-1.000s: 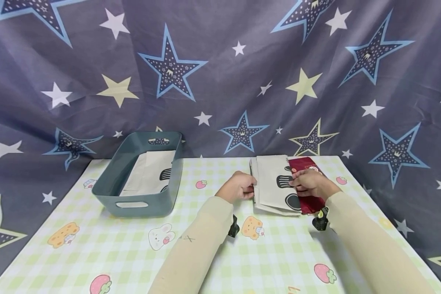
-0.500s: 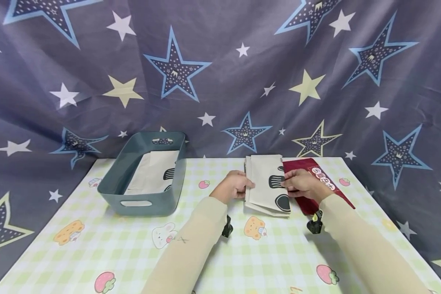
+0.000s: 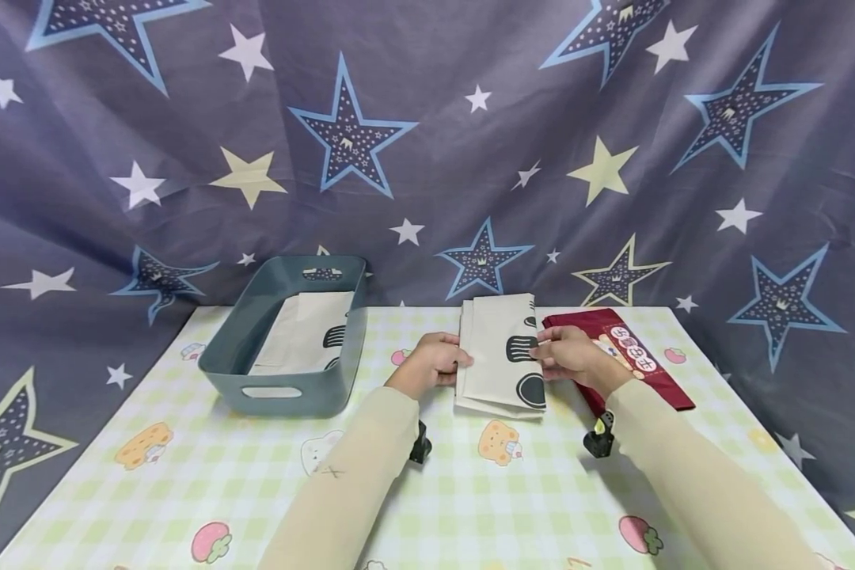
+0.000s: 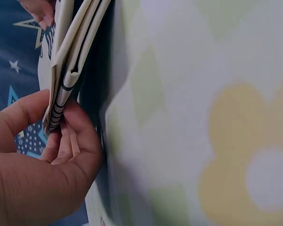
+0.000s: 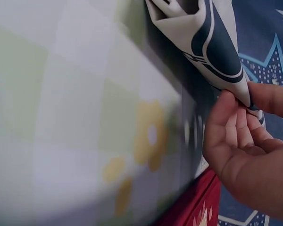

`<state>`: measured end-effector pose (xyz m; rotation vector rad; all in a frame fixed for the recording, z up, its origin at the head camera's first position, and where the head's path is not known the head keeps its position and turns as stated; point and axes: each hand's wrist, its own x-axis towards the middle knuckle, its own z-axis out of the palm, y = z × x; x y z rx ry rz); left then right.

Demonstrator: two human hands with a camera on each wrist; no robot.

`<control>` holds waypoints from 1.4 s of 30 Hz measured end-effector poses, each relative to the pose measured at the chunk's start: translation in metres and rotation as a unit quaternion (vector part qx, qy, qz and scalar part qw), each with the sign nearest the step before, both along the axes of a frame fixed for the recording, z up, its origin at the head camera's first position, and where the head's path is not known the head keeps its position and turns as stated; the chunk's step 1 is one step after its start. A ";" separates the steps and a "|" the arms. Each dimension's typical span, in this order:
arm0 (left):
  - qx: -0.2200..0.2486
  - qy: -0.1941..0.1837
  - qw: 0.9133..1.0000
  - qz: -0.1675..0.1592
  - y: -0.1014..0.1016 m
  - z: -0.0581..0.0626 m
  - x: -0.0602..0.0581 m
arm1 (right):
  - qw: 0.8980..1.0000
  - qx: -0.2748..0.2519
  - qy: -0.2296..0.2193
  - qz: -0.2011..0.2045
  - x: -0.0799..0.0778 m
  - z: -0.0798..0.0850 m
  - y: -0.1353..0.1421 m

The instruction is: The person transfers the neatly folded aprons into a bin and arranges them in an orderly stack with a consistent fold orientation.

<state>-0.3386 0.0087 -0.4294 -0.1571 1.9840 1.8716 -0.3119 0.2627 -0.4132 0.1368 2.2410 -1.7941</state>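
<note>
A folded cream cloth (image 3: pixel 492 340) with dark printed shapes is held between both hands in the head view. My left hand (image 3: pixel 433 364) pinches its left edge. On the opposite edge, my right hand (image 3: pixel 573 360) grips the fabric between thumb and fingers. Several stacked layers of the cloth (image 4: pixel 70 66) show in the left wrist view, where the left hand (image 4: pixel 47 174) has its thumb on one face and fingers on the other. The right wrist view shows the right hand (image 5: pixel 254 155) pinching a corner. A folded red cloth (image 3: pixel 666 385) with white printed characters lies partly behind the right hand.
At the left of the table stands a blue-grey plastic basket (image 3: pixel 278 405) with handle slots. Inside it lies another folded cream cloth (image 3: pixel 295 332). A checked tablecloth (image 3: pixel 513 507) covers the table, and a star-patterned curtain (image 3: pixel 427 142) hangs behind.
Both hands have carried the cream cloth leftward, off the red cloth, which is now more exposed. The head view has shifted slightly, and the basket appears a little further right.
</note>
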 end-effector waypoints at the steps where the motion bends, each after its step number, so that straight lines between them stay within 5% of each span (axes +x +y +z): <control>1: 0.001 0.000 1.000 0.000 -0.003 0.000 0.000 | 1.000 -0.002 0.002 -0.001 0.000 0.000 -0.003; 16: -0.037 0.021 0.999 0.010 -0.036 0.008 0.004 | 0.999 -0.044 0.006 -0.008 -0.003 -0.006 -0.036; 27: -0.025 0.044 0.998 0.039 -0.048 0.027 0.006 | 0.997 -0.073 0.016 -0.024 -0.007 -0.001 -0.052; 42: -0.034 0.064 0.997 0.043 -0.061 0.063 0.007 | 0.996 -0.079 0.037 -0.015 -0.014 0.026 -0.064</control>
